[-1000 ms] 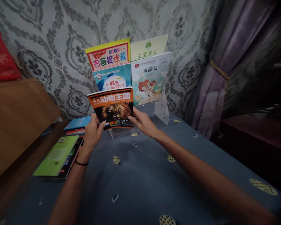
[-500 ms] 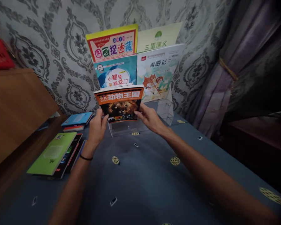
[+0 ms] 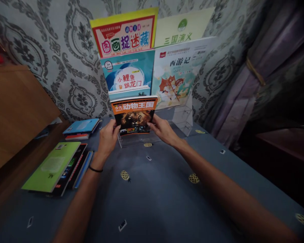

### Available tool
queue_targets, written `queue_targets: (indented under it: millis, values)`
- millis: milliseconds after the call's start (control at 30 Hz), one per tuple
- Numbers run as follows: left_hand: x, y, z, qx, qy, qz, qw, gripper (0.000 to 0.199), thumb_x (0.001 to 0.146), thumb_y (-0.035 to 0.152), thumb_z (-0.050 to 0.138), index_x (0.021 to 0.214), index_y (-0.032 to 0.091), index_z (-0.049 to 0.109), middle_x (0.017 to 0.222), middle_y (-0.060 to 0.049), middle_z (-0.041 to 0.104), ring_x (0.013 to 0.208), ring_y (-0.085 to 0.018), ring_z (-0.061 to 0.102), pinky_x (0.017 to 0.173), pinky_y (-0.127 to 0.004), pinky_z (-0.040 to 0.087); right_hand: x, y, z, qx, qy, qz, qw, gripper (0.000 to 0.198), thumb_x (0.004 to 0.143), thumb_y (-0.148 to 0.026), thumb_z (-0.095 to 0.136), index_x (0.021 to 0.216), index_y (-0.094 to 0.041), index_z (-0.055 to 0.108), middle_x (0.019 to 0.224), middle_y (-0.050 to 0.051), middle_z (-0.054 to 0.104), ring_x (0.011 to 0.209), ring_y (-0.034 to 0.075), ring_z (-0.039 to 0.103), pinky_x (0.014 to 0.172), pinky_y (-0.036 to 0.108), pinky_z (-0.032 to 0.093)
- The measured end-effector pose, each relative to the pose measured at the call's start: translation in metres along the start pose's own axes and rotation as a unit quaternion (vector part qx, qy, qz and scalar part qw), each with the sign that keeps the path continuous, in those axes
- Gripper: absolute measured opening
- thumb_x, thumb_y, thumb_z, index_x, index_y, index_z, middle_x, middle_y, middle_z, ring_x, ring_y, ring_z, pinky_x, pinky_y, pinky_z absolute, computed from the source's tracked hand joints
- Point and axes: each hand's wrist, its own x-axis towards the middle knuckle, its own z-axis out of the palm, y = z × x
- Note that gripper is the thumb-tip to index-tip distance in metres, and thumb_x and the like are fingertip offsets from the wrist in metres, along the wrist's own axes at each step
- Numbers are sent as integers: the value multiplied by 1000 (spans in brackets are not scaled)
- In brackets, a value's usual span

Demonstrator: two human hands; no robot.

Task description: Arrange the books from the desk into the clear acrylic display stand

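Between my two hands stands a children's book (image 3: 134, 116) with an orange band and a lion on its cover, at the lower left tier of a clear book stand (image 3: 183, 116). My left hand (image 3: 108, 135) grips its left edge, thumb in front. On the right edge my right hand (image 3: 163, 130) pinches it the same way; the fingers behind are hidden. Behind it rise a blue fish-story book (image 3: 130, 71) and a yellow-edged picture book (image 3: 124, 35). To the right stand a white book (image 3: 178, 74) with a fox-like figure and a pale green book (image 3: 183, 27).
At the left lie a green book (image 3: 53, 165) on top of several dark and blue ones, and a small pile with a blue book (image 3: 82, 126). A wooden cabinet (image 3: 20, 111) borders the left side. A tied curtain (image 3: 245, 91) hangs at the right.
The lion book has become more upright and sits slightly further right, both hands still on it. The camera view has moved closer to the stand.
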Motion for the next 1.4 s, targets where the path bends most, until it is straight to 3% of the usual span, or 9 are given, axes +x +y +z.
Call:
queue_targets:
  millis: [267, 400, 633, 867, 1400]
  values:
    - [0, -2, -1, 113, -18, 10, 993, 10, 93, 26, 57, 86, 20, 58, 86, -4, 64, 85, -22, 59, 76, -31, 44, -3, 6, 10, 23, -6, 45, 999, 26, 92, -30, 49, 117, -21, 49, 86, 6, 67, 77, 25, 64, 67, 33, 44]
    - [-3, -2, 0, 113, -17, -3, 993, 3, 92, 23, 59, 92, 20, 58, 87, -3, 65, 84, -21, 60, 73, -30, 43, -3, 11, 17, 11, -7, 54, 998, 20, 90, -27, 49, 109, -21, 46, 88, 7, 65, 78, 25, 63, 68, 33, 42]
    - [-4, -5, 1, 86, 7, -35, 996, 9, 92, 22, 59, 99, 22, 54, 84, 0, 66, 81, -20, 63, 71, -29, 43, -5, 16, 24, -90, -1, 26, 996, 5, 91, -26, 51, 89, -22, 48, 92, 10, 63, 80, 25, 59, 68, 33, 39]
    - [-3, -8, 3, 51, 18, -26, 998, 13, 92, 21, 55, 105, 22, 54, 84, 0, 65, 78, -18, 63, 70, -28, 44, -8, 16, 27, -119, 6, 54, 991, 8, 93, -30, 53, 96, -23, 54, 83, 6, 68, 75, 24, 61, 63, 31, 36]
    - [-5, -6, 7, 26, 24, -55, 998, 3, 90, 20, 53, 93, 23, 54, 83, -1, 65, 77, -18, 62, 71, -28, 44, -9, 14, 28, -95, 20, 69, 993, 10, 90, -27, 58, 99, -22, 56, 85, 6, 73, 77, 25, 67, 65, 30, 39]
